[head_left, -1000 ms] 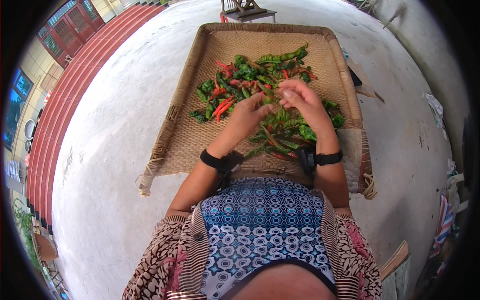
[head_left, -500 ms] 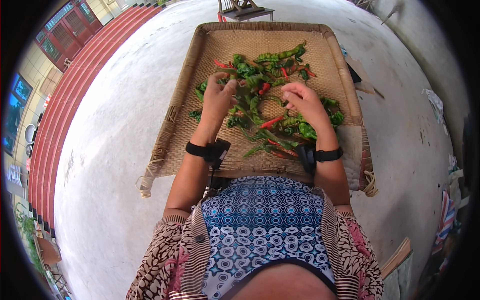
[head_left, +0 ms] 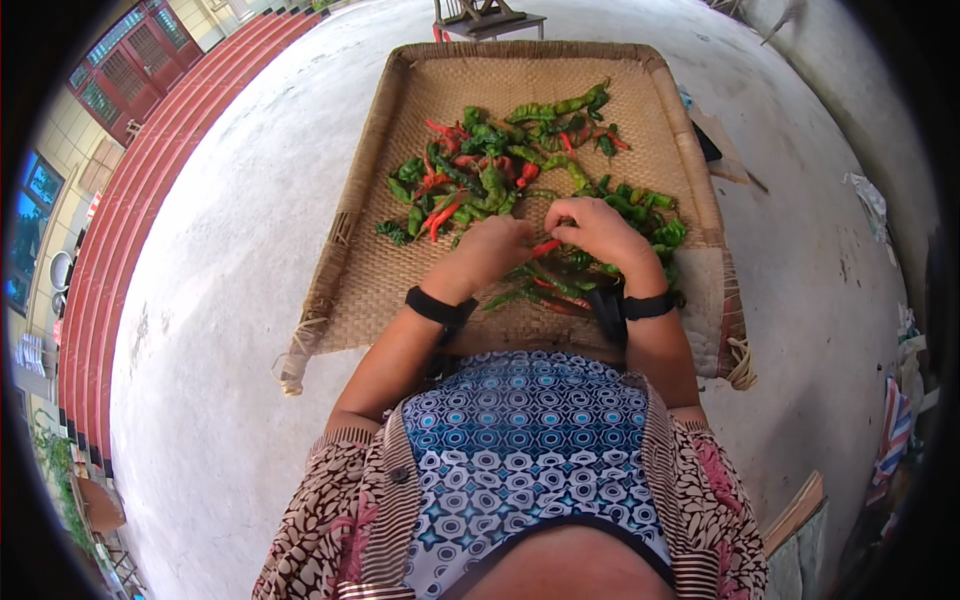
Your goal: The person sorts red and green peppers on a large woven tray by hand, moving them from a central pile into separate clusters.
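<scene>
Green and red chili peppers (head_left: pixel 490 185) lie in a loose heap on a woven tray (head_left: pixel 360 270) in front of me. My left hand (head_left: pixel 488 256) is over the near part of the heap, its fingers curled together and partly hidden behind the back of the hand. Close to its right, my right hand (head_left: pixel 600 232) has thumb and fingers pinched; whatever they hold is too small to tell. A red chili pepper (head_left: pixel 546 248) shows between the two hands, right at the fingertips. More green chilies (head_left: pixel 548 282) lie under and just below the hands.
Beyond the tray's far edge stands a small table or stool (head_left: pixel 492 26). Red steps (head_left: pixel 130 250) run along the left side. Cardboard (head_left: pixel 722 150) lies right of the tray, and wooden boards (head_left: pixel 795 515) at lower right. Pale concrete floor (head_left: pixel 230 240) surrounds the tray.
My left hand has moved down and right from the far left of the heap, uncovering red and green chilies there. My right hand has shifted slightly left and down, and the hands are closer together.
</scene>
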Demonstrator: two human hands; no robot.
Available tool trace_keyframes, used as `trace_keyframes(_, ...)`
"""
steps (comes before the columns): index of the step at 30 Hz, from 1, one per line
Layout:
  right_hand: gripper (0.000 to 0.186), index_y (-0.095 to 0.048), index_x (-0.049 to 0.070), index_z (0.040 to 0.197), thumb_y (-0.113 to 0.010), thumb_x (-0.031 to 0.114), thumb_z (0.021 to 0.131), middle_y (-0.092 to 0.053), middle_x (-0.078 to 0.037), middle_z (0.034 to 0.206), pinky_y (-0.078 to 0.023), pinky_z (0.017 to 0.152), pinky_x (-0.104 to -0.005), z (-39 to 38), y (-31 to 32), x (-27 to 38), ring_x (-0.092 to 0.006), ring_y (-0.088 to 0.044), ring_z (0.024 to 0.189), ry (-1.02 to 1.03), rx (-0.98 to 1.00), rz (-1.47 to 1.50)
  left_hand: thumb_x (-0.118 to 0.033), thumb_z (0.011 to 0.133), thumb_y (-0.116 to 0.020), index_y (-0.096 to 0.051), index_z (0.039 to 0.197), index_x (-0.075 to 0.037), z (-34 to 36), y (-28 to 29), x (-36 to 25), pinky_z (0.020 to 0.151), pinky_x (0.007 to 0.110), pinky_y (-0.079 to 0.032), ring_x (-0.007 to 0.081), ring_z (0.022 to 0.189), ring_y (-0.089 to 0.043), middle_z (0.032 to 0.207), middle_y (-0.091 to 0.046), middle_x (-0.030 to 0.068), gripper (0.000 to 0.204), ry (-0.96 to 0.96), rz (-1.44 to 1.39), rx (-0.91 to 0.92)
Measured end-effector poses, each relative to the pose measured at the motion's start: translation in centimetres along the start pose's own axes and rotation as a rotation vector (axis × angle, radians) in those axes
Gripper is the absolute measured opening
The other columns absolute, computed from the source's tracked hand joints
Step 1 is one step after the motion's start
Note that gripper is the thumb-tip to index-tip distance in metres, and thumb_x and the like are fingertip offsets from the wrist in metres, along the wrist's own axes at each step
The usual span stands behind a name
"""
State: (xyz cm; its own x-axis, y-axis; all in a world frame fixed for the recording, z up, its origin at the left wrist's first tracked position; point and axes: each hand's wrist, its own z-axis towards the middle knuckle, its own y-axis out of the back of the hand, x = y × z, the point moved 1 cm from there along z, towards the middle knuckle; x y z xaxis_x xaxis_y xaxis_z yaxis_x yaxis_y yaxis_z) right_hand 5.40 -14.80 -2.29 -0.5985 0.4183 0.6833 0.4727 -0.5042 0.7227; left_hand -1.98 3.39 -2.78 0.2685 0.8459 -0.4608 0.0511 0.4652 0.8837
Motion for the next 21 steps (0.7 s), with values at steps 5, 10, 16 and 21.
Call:
trace_keyframes(5,0.018,-0.061,0.002,0.099,-0.062,0.004,0.081,-0.064,-0.014,0.093,-0.049,0.076,-0.0379,0.0,-0.6,-1.5,-0.0274,-0.062,0.089,-0.022,-0.054,-0.085,-0.018,0.079,-0.066,-0.064,0.093,-0.002,-0.6,0.2,-0.4,0.069,0.038,-0.049,0.0295,0.081,-0.063,0.088,-0.064,0.0157,0.021,0.031,0.108,0.066)
trace_keyframes(10,0.027,-0.059,0.003,0.105,-0.065,0.008,0.080,-0.065,-0.013,0.096,-0.049,0.077,-0.0393,-0.3,-0.5,-1.9,-0.0287,-0.062,0.092,-0.057,-0.128,-0.136,-0.013,0.074,-0.062,-0.064,0.090,-0.005,-1.3,3.3,1.5,0.072,0.045,-0.048,0.0351,0.082,-0.060,0.083,-0.063,0.0163,0.018,0.085,-0.170,-0.022)
trace_keyframes(16,0.033,-0.063,0.011,0.106,-0.071,0.016,0.074,-0.064,-0.008,0.093,-0.040,0.086,-0.0393,-0.2,-0.5,0.0,-0.0279,-0.056,0.093,-0.140,0.193,-0.476,-0.010,0.078,-0.066,-0.058,0.108,0.001,-2.3,5.4,-0.3,0.076,0.039,-0.048,0.0278,0.092,-0.057,0.096,-0.058,0.0174,0.033,0.232,0.117,-0.471)
trace_keyframes(21,0.023,-0.065,0.012,0.094,-0.070,0.014,0.072,-0.064,-0.006,0.091,-0.040,0.084,-0.0386,-0.6,-0.5,-0.1,-0.0274,-0.057,0.090,-0.041,0.152,-0.415,-0.016,0.078,-0.069,-0.060,0.107,0.000,-1.1,1.8,-0.4,0.076,0.036,-0.049,0.0295,0.088,-0.063,0.100,-0.062,0.0170,0.034,-0.023,-0.210,-0.121)
